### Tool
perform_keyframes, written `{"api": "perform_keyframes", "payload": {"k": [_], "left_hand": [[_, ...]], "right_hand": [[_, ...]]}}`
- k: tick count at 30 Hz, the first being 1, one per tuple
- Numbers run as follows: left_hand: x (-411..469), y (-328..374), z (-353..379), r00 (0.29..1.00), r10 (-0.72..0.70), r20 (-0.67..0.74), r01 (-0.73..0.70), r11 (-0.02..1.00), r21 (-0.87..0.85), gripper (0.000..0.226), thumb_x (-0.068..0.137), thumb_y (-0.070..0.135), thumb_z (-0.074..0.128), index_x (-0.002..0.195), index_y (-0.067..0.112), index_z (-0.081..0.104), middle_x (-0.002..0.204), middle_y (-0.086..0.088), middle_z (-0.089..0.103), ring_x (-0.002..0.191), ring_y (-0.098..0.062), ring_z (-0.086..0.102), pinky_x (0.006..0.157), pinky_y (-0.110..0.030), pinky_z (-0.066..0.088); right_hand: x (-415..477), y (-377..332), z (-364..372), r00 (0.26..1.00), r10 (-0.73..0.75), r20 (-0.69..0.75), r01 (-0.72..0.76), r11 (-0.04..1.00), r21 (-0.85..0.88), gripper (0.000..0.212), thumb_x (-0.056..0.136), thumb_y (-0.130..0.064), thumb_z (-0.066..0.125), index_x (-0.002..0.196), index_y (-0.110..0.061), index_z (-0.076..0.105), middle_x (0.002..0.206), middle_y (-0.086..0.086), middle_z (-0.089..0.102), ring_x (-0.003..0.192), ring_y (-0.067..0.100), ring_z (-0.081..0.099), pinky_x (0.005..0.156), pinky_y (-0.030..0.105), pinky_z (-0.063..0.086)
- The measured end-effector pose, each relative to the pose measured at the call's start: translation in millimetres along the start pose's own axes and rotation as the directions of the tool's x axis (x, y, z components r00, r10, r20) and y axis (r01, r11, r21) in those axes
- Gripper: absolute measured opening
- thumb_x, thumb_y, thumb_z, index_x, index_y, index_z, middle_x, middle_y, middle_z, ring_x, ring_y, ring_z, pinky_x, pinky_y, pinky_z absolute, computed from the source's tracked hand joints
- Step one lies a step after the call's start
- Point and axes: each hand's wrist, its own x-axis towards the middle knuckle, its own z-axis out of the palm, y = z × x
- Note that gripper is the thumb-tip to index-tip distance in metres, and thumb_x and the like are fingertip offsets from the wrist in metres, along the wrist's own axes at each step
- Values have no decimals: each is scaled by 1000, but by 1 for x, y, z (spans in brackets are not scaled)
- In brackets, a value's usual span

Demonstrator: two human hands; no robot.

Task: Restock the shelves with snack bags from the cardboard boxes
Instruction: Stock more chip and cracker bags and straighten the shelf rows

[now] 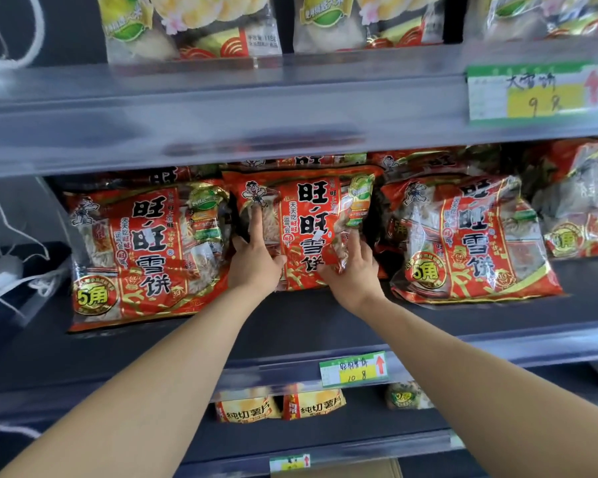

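On the middle shelf [463, 326], between neighbouring red bags [145, 257] of the same print, a red snack bag [308, 215] stands upright with both hands at its lower corners; the left hand [256, 262] grips the lower left edge, forefinger stretched up the front; the right hand [351, 274] pinches the lower right corner, thumb on the front. Above, pale cracker bags [187, 25] line the upper shelf; below, under a green-and-yellow price tag [353, 369], yellow crisp bags [311, 405] sit further down.
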Motion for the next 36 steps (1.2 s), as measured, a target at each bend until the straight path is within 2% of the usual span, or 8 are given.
{"api": "perform_keyframes", "payload": {"k": [2, 5, 9, 13, 16, 21, 32, 36], "left_hand": [[-13, 7, 0, 994, 32, -107, -24, 997, 77, 93, 90, 32, 61, 149, 37, -10, 144, -21, 23, 108, -34, 55, 76, -38, 51], [-35, 21, 6, 947, 233, -219, -188, 959, 211, 88, 87, 29, 66, 151, 27, 6, 135, -18, 29, 114, -33, 47, 85, -38, 48], [-57, 50, 26, 909, 415, -42, -405, 902, 153, 77, 90, 27, 62, 149, 28, 14, 133, -14, 32, 116, -30, 49, 82, -33, 50], [-61, 69, 52, 880, 461, 114, -472, 875, 104, 80, 91, 29, 59, 150, 35, 6, 147, -12, 19, 131, -31, 38, 89, -35, 48], [-57, 75, 65, 882, 452, 132, -466, 879, 103, 82, 91, 30, 59, 150, 38, 2, 149, -8, 17, 132, -30, 37, 93, -36, 48], [-57, 87, 71, 872, 473, 124, -485, 869, 96, 81, 92, 29, 57, 150, 40, 1, 144, -7, 21, 123, -26, 45, 86, -32, 50], [-74, 140, 88, 839, 504, 206, -533, 838, 120, 76, 93, 27, 56, 151, 34, 7, 129, -5, 32, 106, -24, 49, 73, -30, 44], [-82, 162, 97, 817, 517, 255, -556, 824, 111, 75, 93, 26, 56, 151, 31, 8, 130, -6, 33, 112, -25, 46, 81, -34, 47]], "right_hand": [[-13, -1, -9, 996, -68, -60, 65, 997, -40, 73, 91, -31, 58, 150, -19, 18, 152, 7, 25, 138, 31, 23, 108, 43, 29], [-31, 8, -34, 969, -106, -222, 74, 986, -146, 56, 92, -23, 55, 143, -13, 34, 141, 11, 40, 127, 31, 36, 103, 40, 35], [-39, 39, -79, 910, 150, -386, -217, 967, -135, 57, 90, -24, 57, 142, -13, 35, 139, 15, 37, 126, 37, 34, 101, 44, 34], [-27, 68, -104, 859, 416, -299, -441, 897, -19, 72, 89, -32, 60, 148, -22, 18, 150, 14, 16, 128, 44, 33, 100, 48, 38], [-5, 82, -107, 878, 409, -250, -414, 910, 36, 83, 90, -34, 61, 152, -26, 6, 152, 16, 3, 128, 48, 33, 102, 48, 38], [35, 89, -112, 896, 373, -242, -342, 926, 161, 92, 87, -26, 66, 152, -23, 0, 152, 21, -1, 127, 47, 38, 105, 44, 39], [16, 116, -137, 951, 211, -226, -228, 972, -52, 78, 92, -27, 60, 151, -24, 10, 148, 13, 19, 117, 39, 52, 87, 40, 47], [8, 130, -158, 952, 205, -228, -231, 969, -93, 77, 93, -21, 59, 151, -20, 10, 151, 14, 21, 118, 39, 53, 87, 39, 46]]}}
